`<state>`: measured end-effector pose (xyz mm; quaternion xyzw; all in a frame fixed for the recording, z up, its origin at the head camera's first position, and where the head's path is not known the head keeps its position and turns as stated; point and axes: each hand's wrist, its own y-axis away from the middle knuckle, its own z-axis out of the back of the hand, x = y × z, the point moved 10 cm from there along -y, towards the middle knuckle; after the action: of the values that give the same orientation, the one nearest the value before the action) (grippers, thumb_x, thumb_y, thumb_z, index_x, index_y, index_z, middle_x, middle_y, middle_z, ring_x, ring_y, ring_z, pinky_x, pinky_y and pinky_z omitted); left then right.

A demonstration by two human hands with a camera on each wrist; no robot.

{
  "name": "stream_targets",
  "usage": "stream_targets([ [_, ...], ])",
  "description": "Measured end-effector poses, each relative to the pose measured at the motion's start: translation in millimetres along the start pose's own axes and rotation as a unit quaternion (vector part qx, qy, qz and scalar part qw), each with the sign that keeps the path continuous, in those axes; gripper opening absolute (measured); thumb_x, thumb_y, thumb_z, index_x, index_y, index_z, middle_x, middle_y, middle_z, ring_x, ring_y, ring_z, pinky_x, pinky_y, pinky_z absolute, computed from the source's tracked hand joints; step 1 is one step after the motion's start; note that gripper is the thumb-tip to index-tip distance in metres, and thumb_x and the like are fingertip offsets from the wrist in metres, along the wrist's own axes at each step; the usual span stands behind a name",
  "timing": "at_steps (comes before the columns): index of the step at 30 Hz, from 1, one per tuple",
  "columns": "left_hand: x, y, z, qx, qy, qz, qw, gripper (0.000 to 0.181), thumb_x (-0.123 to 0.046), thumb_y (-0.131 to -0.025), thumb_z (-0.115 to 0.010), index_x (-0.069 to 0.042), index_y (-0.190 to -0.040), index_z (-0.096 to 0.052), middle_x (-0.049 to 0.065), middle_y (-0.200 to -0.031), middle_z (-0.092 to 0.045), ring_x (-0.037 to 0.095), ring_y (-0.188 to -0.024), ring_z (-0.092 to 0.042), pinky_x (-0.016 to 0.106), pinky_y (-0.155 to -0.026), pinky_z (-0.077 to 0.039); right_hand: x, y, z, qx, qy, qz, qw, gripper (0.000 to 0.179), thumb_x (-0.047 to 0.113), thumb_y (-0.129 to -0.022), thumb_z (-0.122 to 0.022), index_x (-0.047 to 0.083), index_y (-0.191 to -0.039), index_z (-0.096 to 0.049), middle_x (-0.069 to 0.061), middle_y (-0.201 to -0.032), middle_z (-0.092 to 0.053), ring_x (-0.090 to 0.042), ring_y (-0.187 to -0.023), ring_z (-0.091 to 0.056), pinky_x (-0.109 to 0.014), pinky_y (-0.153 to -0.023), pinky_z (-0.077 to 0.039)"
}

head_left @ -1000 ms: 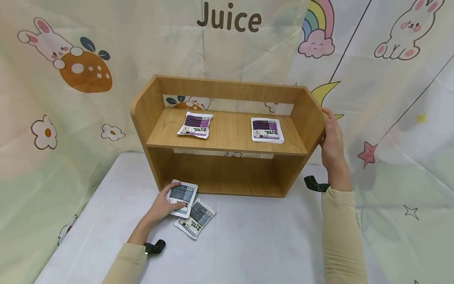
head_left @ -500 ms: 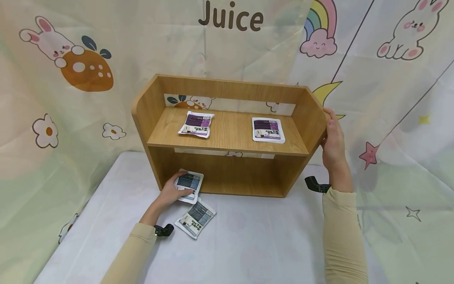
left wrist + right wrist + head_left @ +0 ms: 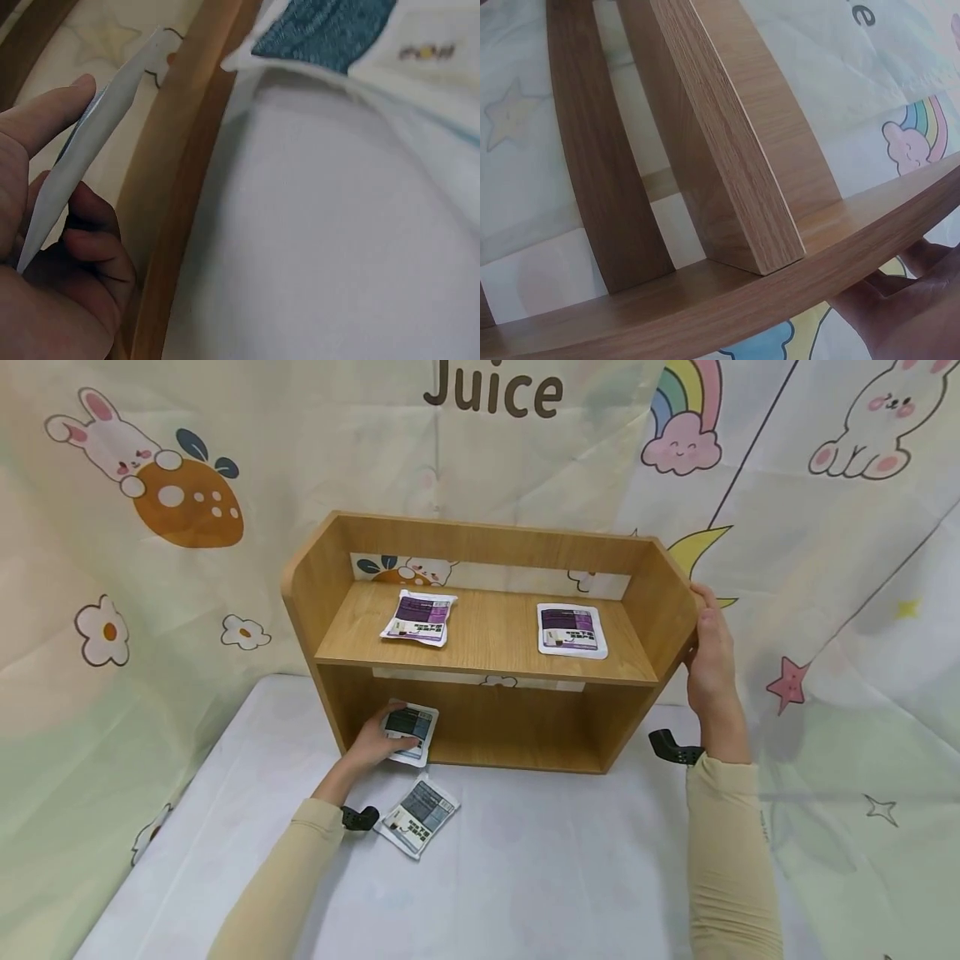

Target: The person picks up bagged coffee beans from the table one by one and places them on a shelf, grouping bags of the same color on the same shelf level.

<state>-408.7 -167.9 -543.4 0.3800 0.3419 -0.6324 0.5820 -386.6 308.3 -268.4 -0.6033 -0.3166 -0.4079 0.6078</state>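
My left hand (image 3: 375, 739) pinches a flat white packet (image 3: 415, 732) with a blue-grey label at the left of the lower shelf opening. In the left wrist view, this packet (image 3: 90, 154) appears edge-on, with a finger on its labelled face and others behind it. A similar blue-grey packet (image 3: 418, 817) lies slanted on the table just in front. Against the outer right side of the wooden shelf (image 3: 483, 670), my right hand (image 3: 711, 664) rests with its fingers along the panel. In the right wrist view, part of the right hand (image 3: 907, 304) shows beyond the panel edge.
Two purple-labelled packets lie on the upper board, one packet (image 3: 419, 617) at left and the other packet (image 3: 572, 630) at right. A white cloth covers the table (image 3: 547, 852). A printed curtain (image 3: 247, 460) hangs close behind the shelf.
My left hand has carried its packet up and to the right, off the slanted packet and to the lower shelf opening. The right hand stays on the side panel.
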Motion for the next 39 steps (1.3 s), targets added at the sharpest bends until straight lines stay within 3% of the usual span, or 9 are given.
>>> stream_targets([
  [6,3.6,-12.9,0.4,0.012,-0.002,-0.006,0.9999,0.079,-0.022,-0.08,-0.082,-0.013,-0.145,-0.038,0.015,-0.155,-0.026,0.034,-0.141,-0.024,0.05,-0.112,-0.02,1,0.8,0,0.001,-0.008,0.01,0.9999,0.045,0.045,-0.104,-0.033,0.026,-0.144,-0.042,-0.011,-0.14,-0.04,-0.029,-0.122,-0.039,-0.04,-0.09,-0.036],
  [16,7.1,-22.9,1.1,0.019,0.011,0.013,0.9997,0.079,-0.02,-0.081,-0.08,-0.012,-0.146,-0.037,0.017,-0.154,-0.025,0.036,-0.14,-0.024,0.052,-0.111,-0.02,1,0.6,-3,0.009,0.01,0.017,0.9998,0.046,0.045,-0.104,-0.032,0.028,-0.146,-0.04,-0.009,-0.142,-0.039,-0.03,-0.126,-0.036,-0.042,-0.093,-0.036],
  [23,5.5,-29.1,-5.4,0.03,-0.008,0.011,0.9995,0.078,-0.02,-0.081,-0.079,-0.014,-0.146,-0.036,0.018,-0.153,-0.026,0.036,-0.138,-0.026,0.053,-0.11,-0.021,6,-1.3,1,-0.006,0.008,0.028,0.9996,0.046,0.044,-0.104,-0.033,0.027,-0.145,-0.042,-0.009,-0.141,-0.041,-0.029,-0.125,-0.038,-0.043,-0.094,-0.036],
  [32,3.0,-24.1,-5.4,0.035,-0.048,0.012,0.9981,0.079,-0.022,-0.08,-0.081,-0.008,-0.145,-0.037,0.019,-0.153,-0.026,0.038,-0.137,-0.028,0.053,-0.11,-0.023,4,-1.6,-3,-0.007,0.01,0.029,0.9995,0.045,0.043,-0.104,-0.032,0.025,-0.144,-0.043,-0.009,-0.141,-0.041,-0.03,-0.125,-0.038,-0.047,-0.096,-0.033],
  [39,5.2,-24.0,-6.2,0.045,-0.083,0.018,0.9954,0.082,-0.031,-0.08,-0.081,-0.011,-0.145,-0.037,0.019,-0.151,-0.03,0.039,-0.136,-0.03,0.054,-0.108,-0.026,5,1.0,0,-0.018,0.027,0.021,0.9992,0.045,0.044,-0.104,-0.031,0.028,-0.144,-0.042,-0.006,-0.142,-0.04,-0.03,-0.127,-0.036,-0.051,-0.101,-0.031],
])
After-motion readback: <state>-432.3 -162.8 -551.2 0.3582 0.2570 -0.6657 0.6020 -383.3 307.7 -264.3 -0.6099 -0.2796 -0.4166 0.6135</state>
